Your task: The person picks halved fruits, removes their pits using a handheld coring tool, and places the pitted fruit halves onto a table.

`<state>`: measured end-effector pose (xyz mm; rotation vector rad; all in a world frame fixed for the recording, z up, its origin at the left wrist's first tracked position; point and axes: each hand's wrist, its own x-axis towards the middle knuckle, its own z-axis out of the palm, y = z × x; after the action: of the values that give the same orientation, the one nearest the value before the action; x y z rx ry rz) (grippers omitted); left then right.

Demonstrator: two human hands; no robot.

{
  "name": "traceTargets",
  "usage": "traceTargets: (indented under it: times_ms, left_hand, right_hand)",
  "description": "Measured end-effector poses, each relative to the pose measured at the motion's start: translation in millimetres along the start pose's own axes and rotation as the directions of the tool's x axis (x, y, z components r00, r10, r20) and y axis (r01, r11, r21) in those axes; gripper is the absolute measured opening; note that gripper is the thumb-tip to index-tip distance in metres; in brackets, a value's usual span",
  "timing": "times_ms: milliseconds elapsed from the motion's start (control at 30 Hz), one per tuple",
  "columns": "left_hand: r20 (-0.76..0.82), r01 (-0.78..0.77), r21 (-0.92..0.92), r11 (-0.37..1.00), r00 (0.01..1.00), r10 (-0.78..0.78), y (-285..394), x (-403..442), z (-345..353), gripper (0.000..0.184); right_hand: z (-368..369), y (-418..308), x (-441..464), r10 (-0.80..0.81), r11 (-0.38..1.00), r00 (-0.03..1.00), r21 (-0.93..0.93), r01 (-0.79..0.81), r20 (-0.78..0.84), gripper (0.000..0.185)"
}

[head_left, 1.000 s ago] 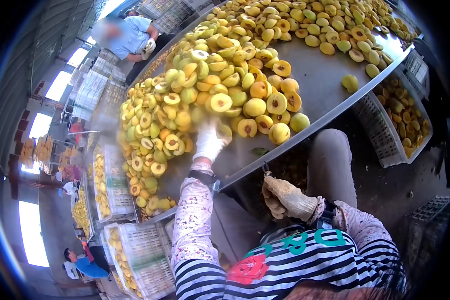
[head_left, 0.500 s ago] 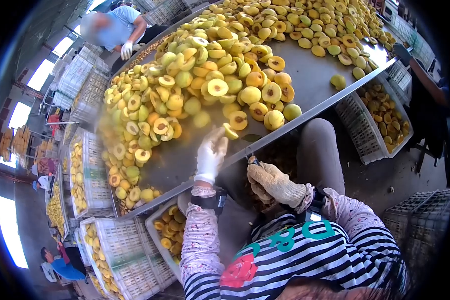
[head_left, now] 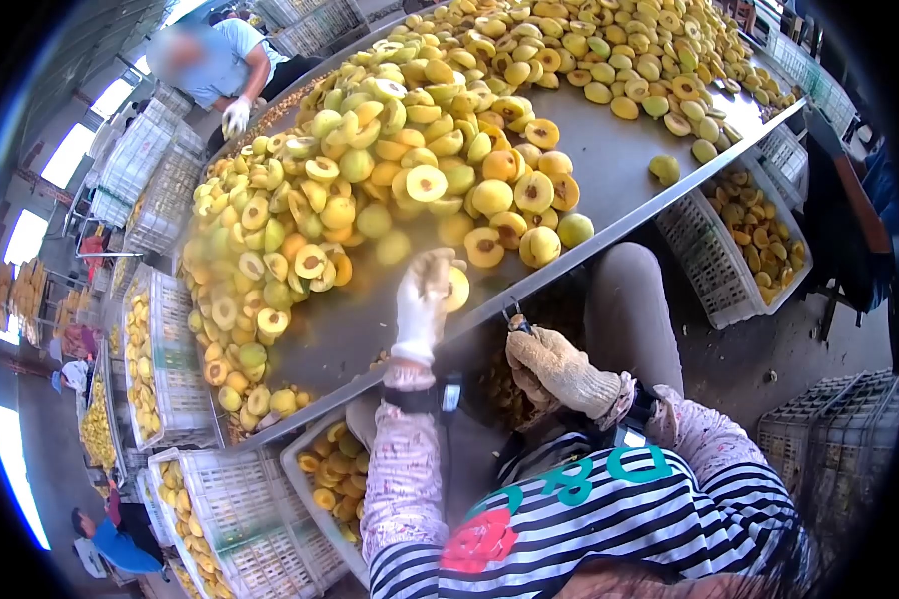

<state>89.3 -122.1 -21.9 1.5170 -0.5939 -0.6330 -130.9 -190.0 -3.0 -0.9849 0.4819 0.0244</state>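
My left hand (head_left: 426, 299), in a white glove, is above the near edge of the metal table, its fingers closed on a yellow peach half (head_left: 456, 290). The cut side of that half is turned partly toward me. My right hand (head_left: 559, 364), in a cream knitted glove, is wrapped round a pitting tool (head_left: 518, 321) with a short handle and a thin metal loop at its tip. This hand is just off the table's edge, right of my left hand and apart from it. Past my hands lies a heap of peach halves (head_left: 370, 165), several showing brown-red centres.
The metal table (head_left: 609, 150) has a raised rim along my side. Crates of peach halves stand at the left (head_left: 270, 519) and right (head_left: 679, 250). Across the table is a co-worker in a blue top (head_left: 235, 60); another person's arm (head_left: 859, 190) is at the right.
My left hand has drawn the peach half slightly nearer and turned it, so more of its cut face shows. The right hand and tool have shifted slightly right. The view has shifted a little.
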Motion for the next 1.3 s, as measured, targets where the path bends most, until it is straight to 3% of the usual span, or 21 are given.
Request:
traceTargets:
  times_ms: [100,167,300,400,433,500,533,567,600,633,667,767,833,933,967,1033,1067,1100,1200,1267,1300]
  left_hand:
    - [-0.05,0.046,-0.318,0.947,0.997,-0.065,22.8,-57.4,7.4,0.03]
    - [0.019,0.126,-0.612,0.781,0.989,-0.145,24.4,-85.8,13.0,0.032]
    - [0.014,0.07,-0.807,0.586,0.995,-0.1,15.7,-124.0,6.1,0.04]
    - [-0.111,-0.059,-0.591,0.805,0.994,-0.008,4.2,-143.5,0.3,0.043]
    - [-0.142,-0.103,-0.486,0.868,0.989,0.038,1.6,-147.3,-1.6,0.043]
    - [-0.214,-0.125,-0.458,0.88,0.976,0.027,1.8,-153.1,-3.3,0.035]
    - [-0.229,-0.119,-0.439,0.891,0.973,0.017,3.4,-154.6,-4.3,0.035]
    - [-0.241,-0.113,-0.419,0.901,0.971,0.009,5.7,-154.5,-4.9,0.037]
    - [-0.298,-0.228,0.126,0.965,0.92,0.256,7.0,-153.8,4.2,0.054]
    - [-0.339,-0.179,-0.001,0.984,0.926,0.168,8.4,-154.4,5.8,0.056]
    - [-0.369,-0.131,-0.131,0.983,0.926,0.074,9.2,-155.4,6.4,0.059]
    - [-0.382,-0.141,-0.045,0.989,0.917,0.113,8.4,-158.4,3.1,0.045]
    - [-0.225,-0.216,0.343,0.914,0.926,0.303,21.7,-163.7,-8.8,0.03]
    - [-0.197,0.114,-0.089,0.99,0.972,-0.129,41.5,-161.2,-15.4,0.024]
    - [-0.205,0.09,-0.037,0.995,0.974,-0.095,39.2,-161.0,-16.7,0.027]
    - [-0.212,0.033,0.066,0.997,0.977,-0.018,32.5,-157.7,-19.3,0.034]
    - [-0.226,0.168,-0.191,0.967,0.951,-0.21,32.1,-155.0,-19.3,0.037]
    - [-0.199,0.138,-0.056,0.989,0.969,-0.147,33.8,-154.7,-19.9,0.033]
    - [-0.046,0.002,0.289,0.957,0.999,0.012,33.1,-155.9,-26.5,0.018]
    - [0.074,-0.12,0.389,0.914,0.992,0.099,31.8,-153.3,-34.0,0.014]
    - [0.051,-0.086,0.328,0.941,0.996,0.073,36.8,-154.6,-32.1,0.014]
  right_hand:
    - [12.1,-4.1,1.4,0.054,0.985,0.995,-0.167,-0.039,0.085,0.033]
    - [24.3,-2.6,1.8,0.113,0.969,0.986,-0.235,-0.082,0.122,0.038]
    - [29.1,7.8,0.2,0.175,0.962,0.968,-0.241,-0.13,0.178,0.043]
    - [31.5,9.6,-1.4,0.236,0.949,0.952,-0.255,-0.183,0.194,0.043]
    - [32.8,9.8,-2.7,0.24,0.923,0.954,-0.347,-0.167,0.18,0.043]
    - [37.9,5.7,-8.3,0.246,0.843,0.957,-0.52,-0.134,0.152,0.044]
    - [44.4,-1.6,-10.2,0.309,0.738,0.948,-0.648,-0.187,0.078,0.049]
    - [46.0,4.1,-9.9,0.221,0.711,0.968,-0.699,-0.079,0.116,0.051]
    - [47.7,9.2,-8.2,0.131,0.669,0.979,-0.743,0.032,0.159,0.053]
    - [49.4,11.5,-7.9,0.043,0.612,0.977,-0.779,0.139,0.207,0.055]
    - [50.1,10.7,-6.9,0.082,0.603,0.98,-0.792,0.098,0.184,0.056]
    - [52.7,14.1,-4.9,0.023,0.539,0.975,-0.824,0.173,0.219,0.053]
    - [56.1,8.6,-4.7,0.012,0.439,0.984,-0.885,0.155,0.179,0.052]
    - [58.3,13.7,-2.5,-0.028,0.353,0.983,-0.918,0.178,0.18,0.052]
    - [58.1,17.9,-1.9,-0.045,0.34,0.981,-0.92,0.193,0.189,0.051]
    - [57.9,20.4,-0.2,-0.031,0.45,0.972,-0.865,0.222,0.233,0.049]
    - [57.9,22.1,0.3,-0.036,0.476,0.971,-0.85,0.226,0.237,0.049]
    - [58.9,22.2,0.4,-0.042,0.502,0.97,-0.834,0.229,0.241,0.048]
    - [62.4,15.3,0.0,-0.041,0.275,0.983,-0.944,0.182,0.178,0.047]
    - [62.4,9.6,1.9,-0.021,0.228,0.981,-0.955,0.191,0.192,0.046]
    - [62.0,9.4,3.4,-0.041,0.23,0.979,-0.952,0.203,0.199,0.046]
